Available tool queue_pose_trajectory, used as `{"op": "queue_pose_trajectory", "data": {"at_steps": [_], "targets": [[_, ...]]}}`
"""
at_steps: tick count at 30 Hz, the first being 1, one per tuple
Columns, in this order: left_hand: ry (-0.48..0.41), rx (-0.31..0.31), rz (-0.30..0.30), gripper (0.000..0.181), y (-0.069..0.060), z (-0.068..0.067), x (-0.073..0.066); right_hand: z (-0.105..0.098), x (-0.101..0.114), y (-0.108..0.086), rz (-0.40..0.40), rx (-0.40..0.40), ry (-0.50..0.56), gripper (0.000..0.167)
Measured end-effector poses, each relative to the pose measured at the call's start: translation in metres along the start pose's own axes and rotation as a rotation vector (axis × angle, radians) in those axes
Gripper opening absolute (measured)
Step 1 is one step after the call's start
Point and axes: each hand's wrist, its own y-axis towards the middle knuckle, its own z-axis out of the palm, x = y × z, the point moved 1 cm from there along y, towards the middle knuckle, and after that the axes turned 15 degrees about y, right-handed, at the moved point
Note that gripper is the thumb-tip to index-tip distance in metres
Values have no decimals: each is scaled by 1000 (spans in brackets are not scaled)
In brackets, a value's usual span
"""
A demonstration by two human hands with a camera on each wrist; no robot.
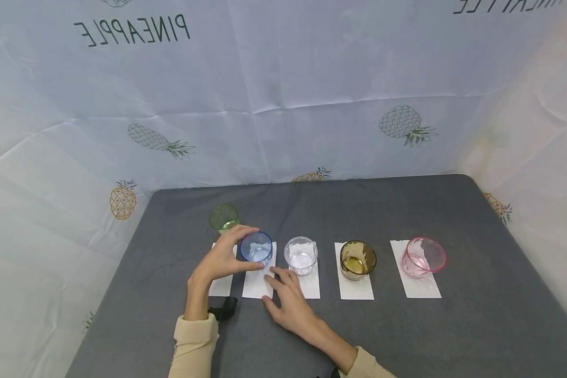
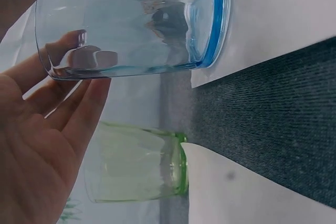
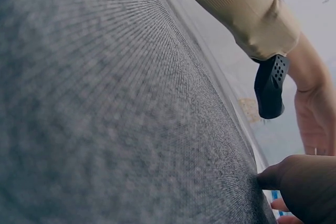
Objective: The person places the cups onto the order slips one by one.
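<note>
My left hand holds a clear blue glass near its rim, thumb on the near side and fingers on the far side. In the left wrist view the blue base stands upright on a white paper strip. My right hand lies low with fingers spread, fingertips at the right edge of the strip under the blue glass. A green glass stands behind the left hand, at the far end of another white strip. To the right of the blue glass is a colourless glass on its own strip.
Farther right, an amber glass and a pink glass stand on white strips in the same row. Grey cloth covers the table. A pineapple-print curtain hangs behind and at both sides.
</note>
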Motion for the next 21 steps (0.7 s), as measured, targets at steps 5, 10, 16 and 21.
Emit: {"op": "queue_pose_trajectory", "data": {"at_steps": [5,10,16,21], "targets": [[-20,7,11,80,-1,3,1,1,-1,0,2,0,-8,41],[-35,18,5,81,-3,4,1,1,0,0,2,-2,-13,41],[-39,25,-3,80,-5,4,1,1,0,0,-1,-9,-13,41],[-70,21,2,79,-5,8,3,1,0,0,4,-15,-15,41]]}}
